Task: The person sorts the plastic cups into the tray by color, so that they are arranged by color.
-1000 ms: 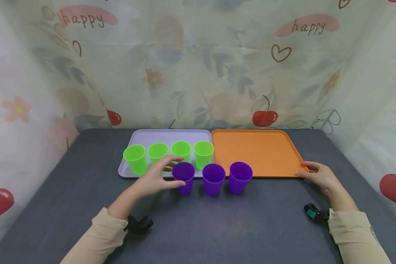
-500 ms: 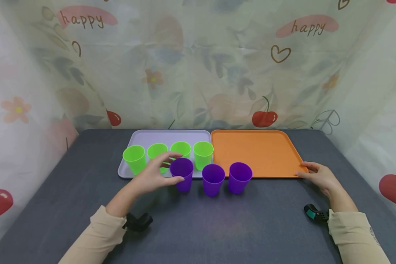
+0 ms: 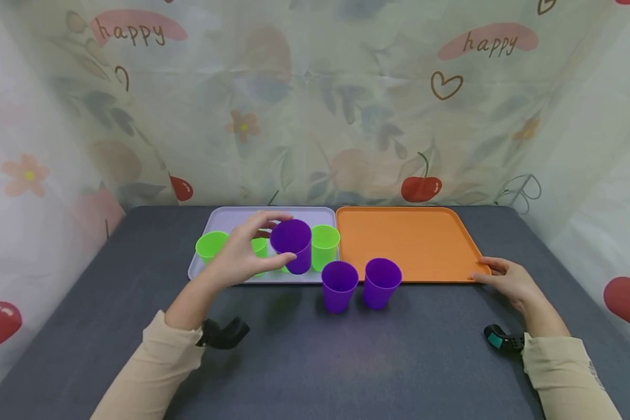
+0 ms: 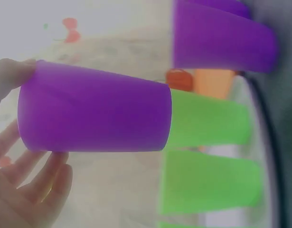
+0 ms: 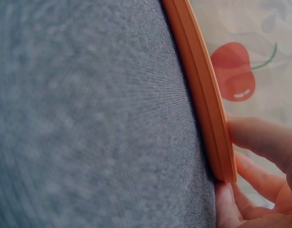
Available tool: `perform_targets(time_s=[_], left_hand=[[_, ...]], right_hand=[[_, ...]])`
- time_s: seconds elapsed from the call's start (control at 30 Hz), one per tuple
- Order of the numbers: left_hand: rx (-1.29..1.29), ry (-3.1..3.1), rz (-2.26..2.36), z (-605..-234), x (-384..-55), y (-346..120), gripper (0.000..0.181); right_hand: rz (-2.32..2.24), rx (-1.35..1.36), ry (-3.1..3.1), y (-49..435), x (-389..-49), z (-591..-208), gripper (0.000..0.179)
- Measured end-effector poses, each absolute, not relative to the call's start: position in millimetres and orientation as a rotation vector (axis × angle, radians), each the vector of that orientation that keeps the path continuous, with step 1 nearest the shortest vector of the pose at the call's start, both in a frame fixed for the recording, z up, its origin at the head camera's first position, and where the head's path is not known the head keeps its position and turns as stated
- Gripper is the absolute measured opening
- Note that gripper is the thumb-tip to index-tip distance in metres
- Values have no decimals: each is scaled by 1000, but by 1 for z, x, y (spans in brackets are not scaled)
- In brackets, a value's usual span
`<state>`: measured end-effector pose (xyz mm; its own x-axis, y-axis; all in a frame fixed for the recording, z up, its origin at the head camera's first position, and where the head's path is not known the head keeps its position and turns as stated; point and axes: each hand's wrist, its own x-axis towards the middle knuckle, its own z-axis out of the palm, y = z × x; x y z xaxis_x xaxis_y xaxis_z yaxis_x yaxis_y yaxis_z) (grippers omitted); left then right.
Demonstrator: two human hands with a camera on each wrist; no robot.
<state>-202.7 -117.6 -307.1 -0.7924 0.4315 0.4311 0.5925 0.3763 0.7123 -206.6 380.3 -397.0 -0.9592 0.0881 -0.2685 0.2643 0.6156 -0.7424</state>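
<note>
My left hand [image 3: 244, 251] grips a purple cup [image 3: 294, 251] near its rim, thumb on one side and fingers on the other. The cup is raised off the table, in front of the lavender tray [image 3: 231, 216]. In the left wrist view the held cup [image 4: 96, 109] lies across the picture, its rim at the hand. Several green cups stand in a row on that tray, partly hidden by the hand and the purple cup. My right hand [image 3: 511, 283] pinches the near right corner of the orange tray [image 3: 404, 245]; the right wrist view shows thumb and fingers at its rim [image 5: 202, 95].
Two more purple cups, one left [image 3: 338, 289] and one right [image 3: 382, 283], stand upright on the dark table [image 3: 346, 361] before the trays. The orange tray adjoins the lavender one. A patterned curtain [image 3: 304, 116] rises behind the table and along both sides.
My left hand has lifted the leftmost purple cup off the table and moved it up toward the lavender tray. The right hand and the other cups have stayed put.
</note>
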Motion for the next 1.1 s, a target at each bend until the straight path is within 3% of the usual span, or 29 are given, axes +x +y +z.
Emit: perform_targets(time_s=[0.3, 0.67, 1.1], left_hand=[[-919, -2413, -1414, -284, -209, -99, 52], [-933, -2438, -1453, -271, -241, -64, 50], [-1026, -2615, -1428, -287, -274, -17, 45]], right_hand=[[-1265, 295, 2628, 381, -207, -399, 87], [-1278, 302, 2627, 381, -207, -401, 87], [-1276, 311, 2634, 382, -207, -400, 86]])
